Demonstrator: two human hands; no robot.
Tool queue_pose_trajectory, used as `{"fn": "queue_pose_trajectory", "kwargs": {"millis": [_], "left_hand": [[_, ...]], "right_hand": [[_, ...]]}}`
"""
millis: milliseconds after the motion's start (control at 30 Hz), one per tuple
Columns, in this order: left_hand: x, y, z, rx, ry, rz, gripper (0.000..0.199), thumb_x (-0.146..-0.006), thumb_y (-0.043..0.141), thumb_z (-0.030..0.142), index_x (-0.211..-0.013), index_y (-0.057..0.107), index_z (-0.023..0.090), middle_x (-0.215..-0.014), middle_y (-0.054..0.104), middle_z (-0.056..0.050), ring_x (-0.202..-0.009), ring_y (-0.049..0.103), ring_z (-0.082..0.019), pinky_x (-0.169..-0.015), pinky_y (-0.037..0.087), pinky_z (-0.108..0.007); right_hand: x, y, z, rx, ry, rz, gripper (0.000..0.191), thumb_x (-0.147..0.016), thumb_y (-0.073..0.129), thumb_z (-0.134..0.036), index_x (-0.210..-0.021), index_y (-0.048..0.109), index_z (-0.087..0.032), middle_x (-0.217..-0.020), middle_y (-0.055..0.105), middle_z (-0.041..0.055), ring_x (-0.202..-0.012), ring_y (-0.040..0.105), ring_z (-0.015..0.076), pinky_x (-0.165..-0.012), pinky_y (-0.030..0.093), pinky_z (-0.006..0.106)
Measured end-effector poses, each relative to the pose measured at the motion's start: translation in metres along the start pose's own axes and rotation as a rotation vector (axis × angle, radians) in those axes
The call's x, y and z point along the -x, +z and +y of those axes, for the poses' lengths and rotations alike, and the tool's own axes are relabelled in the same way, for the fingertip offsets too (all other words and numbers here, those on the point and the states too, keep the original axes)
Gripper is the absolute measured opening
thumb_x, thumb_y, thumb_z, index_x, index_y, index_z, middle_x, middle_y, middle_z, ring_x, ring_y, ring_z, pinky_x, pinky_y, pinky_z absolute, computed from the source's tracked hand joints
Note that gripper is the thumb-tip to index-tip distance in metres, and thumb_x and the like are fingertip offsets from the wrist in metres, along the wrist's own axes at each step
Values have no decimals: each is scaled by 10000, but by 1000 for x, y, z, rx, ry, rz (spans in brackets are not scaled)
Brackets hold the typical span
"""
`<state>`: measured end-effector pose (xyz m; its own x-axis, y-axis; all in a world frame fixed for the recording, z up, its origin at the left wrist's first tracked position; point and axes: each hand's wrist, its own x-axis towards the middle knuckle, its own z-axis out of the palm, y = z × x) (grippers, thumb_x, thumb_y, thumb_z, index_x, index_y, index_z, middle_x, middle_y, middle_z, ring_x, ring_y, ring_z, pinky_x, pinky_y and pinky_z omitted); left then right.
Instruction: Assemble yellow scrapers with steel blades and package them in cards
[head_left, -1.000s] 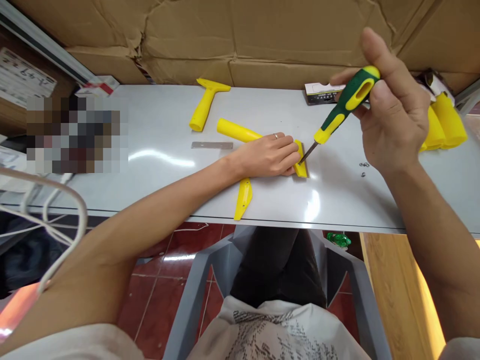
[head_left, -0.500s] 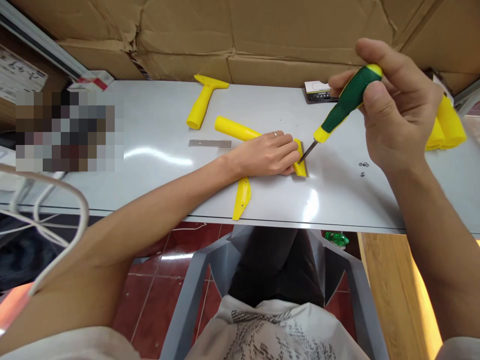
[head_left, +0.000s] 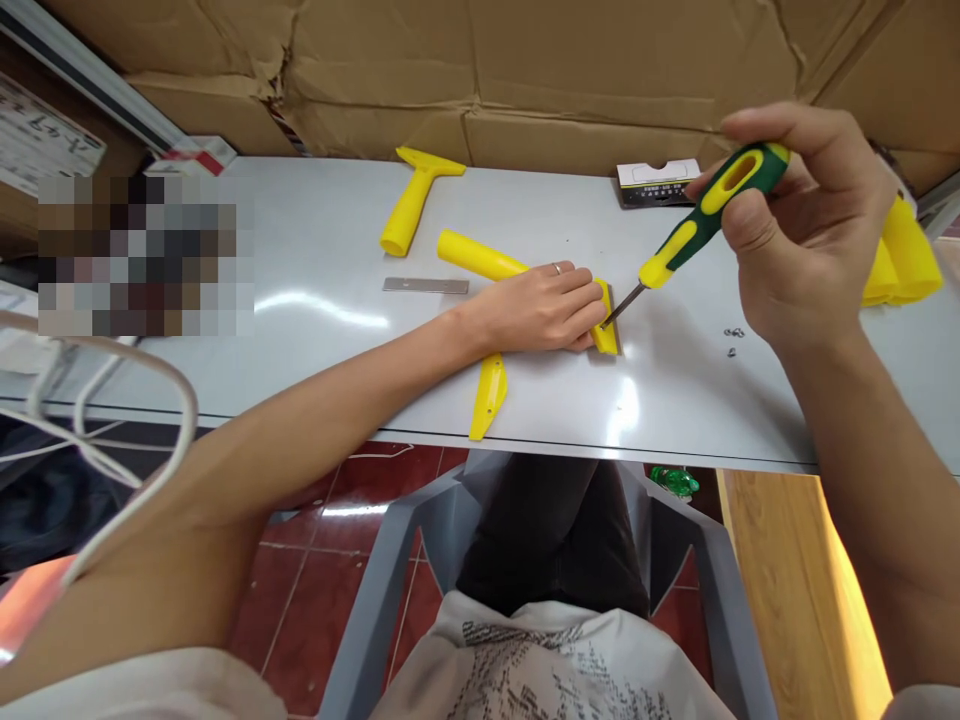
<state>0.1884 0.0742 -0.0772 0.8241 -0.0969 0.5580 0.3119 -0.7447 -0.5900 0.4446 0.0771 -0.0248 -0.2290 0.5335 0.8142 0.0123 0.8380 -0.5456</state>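
Left hand [head_left: 541, 308]: laid flat and pressed down on the scraper [head_left: 517, 285], fingers together over its head.
Right hand [head_left: 806, 235]: closed around the screwdriver [head_left: 694, 228], held raised to the right of the scraper.
Screwdriver tip: set against the scraper head, just beyond the left fingertips.
Scraper: lying on the table [head_left: 300, 340], handle pointing away to the left.
Nearby: a blade [head_left: 425, 286], a loose yellow plate [head_left: 487, 395], a second scraper [head_left: 414, 203], small screws [head_left: 733, 338].

Glossy grey surface [head_left: 315, 350] strewn with yellow scrapers [head_left: 415, 201], a loose yellow plate [head_left: 487, 395], a steel blade [head_left: 425, 286], tiny screws [head_left: 733, 333], a small box [head_left: 655, 181].
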Motion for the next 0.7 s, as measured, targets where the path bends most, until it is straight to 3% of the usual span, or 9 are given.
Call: {"fn": "queue_pose_trajectory", "kwargs": {"millis": [133, 233, 300, 400, 500, 700], "left_hand": [[2, 1, 1, 1, -2, -33, 337, -1138, 420, 220, -845, 586, 196, -823, 671, -59, -734, 618, -189, -668, 518, -312], [4, 2, 1, 1, -12, -89, 362, -1158, 390, 247, -861, 590, 199, -829, 667, -55, -751, 629, -193, -670, 511, -319], [5, 3, 0, 16, -16, -106, 369, -1168, 384, 271, -874, 595, 197, -848, 669, -56, -766, 635, -193, -679, 508, -323], [7, 3, -1, 67, -5, -111, 332, -1169, 412, 292, -917, 603, 190, -893, 680, -68, -806, 645, -201, -717, 511, -339], [8, 2, -2, 89, -5, -138, 318, -1174, 416, 317, -949, 605, 194, -915, 686, -67, -831, 650, -203, -726, 509, -340], [7, 1, -3, 58, -9, -107, 314, -1174, 438, 343, -949, 597, 195, -908, 665, -45, -806, 631, -177, -689, 494, -310]], "right_hand": [[1, 0, 4, 27, -27, -28, 440, -920, 810, -648, -1332, 790, -496, -1214, 753, -18, -987, 780, 232, -932, 693, 482], [-1, -2, 7, -75, 64, -107, 565, -899, 814, -672, -1434, 721, -517, -1247, 780, 4, -1215, 765, 305, -1049, 677, 541], [-3, -3, 11, -120, 93, -155, 588, -884, 848, -633, -1444, 704, -524, -1235, 795, -4, -1269, 750, 310, -1016, 702, 531], [-4, -4, 13, -112, 40, -138, 522, -887, 879, -576, -1382, 747, -476, -1067, 794, -14, -1071, 797, 261, -849, 743, 468], [-1, 1, 4, -129, 19, -73, 433, -894, 903, -501, -1294, 791, -379, -931, 731, -17, -946, 779, 216, -837, 741, 465], [2, 9, -19, -56, 80, 3, 382, -903, 909, -478, -1220, 787, -302, -1035, 662, 3, -939, 745, 174, -816, 715, 382]]}}
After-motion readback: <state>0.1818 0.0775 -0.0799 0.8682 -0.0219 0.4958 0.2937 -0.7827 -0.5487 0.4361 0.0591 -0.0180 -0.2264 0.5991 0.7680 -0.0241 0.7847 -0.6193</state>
